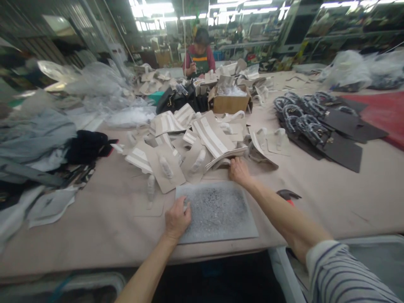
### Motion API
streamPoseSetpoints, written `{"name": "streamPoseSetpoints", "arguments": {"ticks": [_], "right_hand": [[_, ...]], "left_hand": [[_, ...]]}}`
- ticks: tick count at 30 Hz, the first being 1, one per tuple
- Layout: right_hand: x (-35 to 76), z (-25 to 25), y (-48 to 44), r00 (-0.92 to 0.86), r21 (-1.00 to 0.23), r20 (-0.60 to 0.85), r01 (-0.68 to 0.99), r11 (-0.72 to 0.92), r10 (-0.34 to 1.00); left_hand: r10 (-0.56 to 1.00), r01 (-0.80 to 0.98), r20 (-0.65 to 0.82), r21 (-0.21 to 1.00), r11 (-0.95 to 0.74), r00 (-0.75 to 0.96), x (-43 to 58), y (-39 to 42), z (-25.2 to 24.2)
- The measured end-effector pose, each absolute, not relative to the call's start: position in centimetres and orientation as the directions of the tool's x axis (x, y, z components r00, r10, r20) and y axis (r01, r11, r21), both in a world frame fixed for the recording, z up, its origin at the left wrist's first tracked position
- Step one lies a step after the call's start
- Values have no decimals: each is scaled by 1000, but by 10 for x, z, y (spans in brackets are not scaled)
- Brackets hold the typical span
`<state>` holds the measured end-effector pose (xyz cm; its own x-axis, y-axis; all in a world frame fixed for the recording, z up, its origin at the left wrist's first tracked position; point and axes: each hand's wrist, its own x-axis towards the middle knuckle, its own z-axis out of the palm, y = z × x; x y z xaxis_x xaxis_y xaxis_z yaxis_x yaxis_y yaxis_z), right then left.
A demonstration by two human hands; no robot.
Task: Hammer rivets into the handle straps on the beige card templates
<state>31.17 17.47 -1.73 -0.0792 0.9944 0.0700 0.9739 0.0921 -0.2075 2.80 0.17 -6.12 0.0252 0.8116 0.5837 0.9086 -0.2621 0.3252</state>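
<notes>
My left hand (pixel 177 219) rests on the left edge of a grey speckled board (pixel 221 212) lying flat near the table's front edge, its fingers curled over the board's rim. My right hand (pixel 239 170) reaches past the board's far edge into a heap of beige cut pieces (pixel 202 145), some with white stripes; its fingers are closed on the lower edge of one beige piece (pixel 225 158).
A dark tool with a red tip (pixel 288 195) lies right of my right arm. Black panels and chain straps (pixel 318 122) fill the right side. A cardboard box (pixel 230 101), black bags (pixel 176 99) and plastic bags sit further back. Another person (pixel 199 52) works at the far end.
</notes>
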Motion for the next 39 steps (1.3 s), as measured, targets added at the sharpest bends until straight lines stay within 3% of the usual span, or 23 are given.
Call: {"name": "streamPoseSetpoints", "arguments": {"ticks": [8,12,15,18,22,25,29,32,34,36,39], "right_hand": [[310,-27,114,44,-345,253,937,47,967],[315,6,126,70,-400,487,904,151,871],[314,42,146,-83,-205,620,943,263,780],[308,62,164,-307,46,521,942,333,796],[306,68,176,-446,135,440,891,434,779],[316,82,164,-427,153,519,899,411,741],[332,99,116,-301,107,706,940,324,641],[339,76,61,-281,61,775,925,376,566],[342,42,22,-363,11,748,844,537,556],[347,2,-10,-458,-76,631,767,637,627],[357,-40,-39,-357,-327,517,757,565,778]], "left_hand": [[833,899,553,367,-239,-4,28,2,-62],[810,906,586,334,-259,15,29,2,-61],[803,908,595,323,-266,24,29,3,-61],[805,908,593,326,-263,20,29,3,-61],[812,911,583,330,-248,10,28,3,-62],[826,912,563,337,-235,4,27,2,-61],[849,900,528,371,-228,-2,27,2,-61],[868,891,496,390,-231,8,26,0,-60],[877,887,480,403,-226,6,26,0,-59],[885,878,466,428,-214,-11,27,0,-58],[899,859,435,481,-175,-61,27,1,-55]]}}
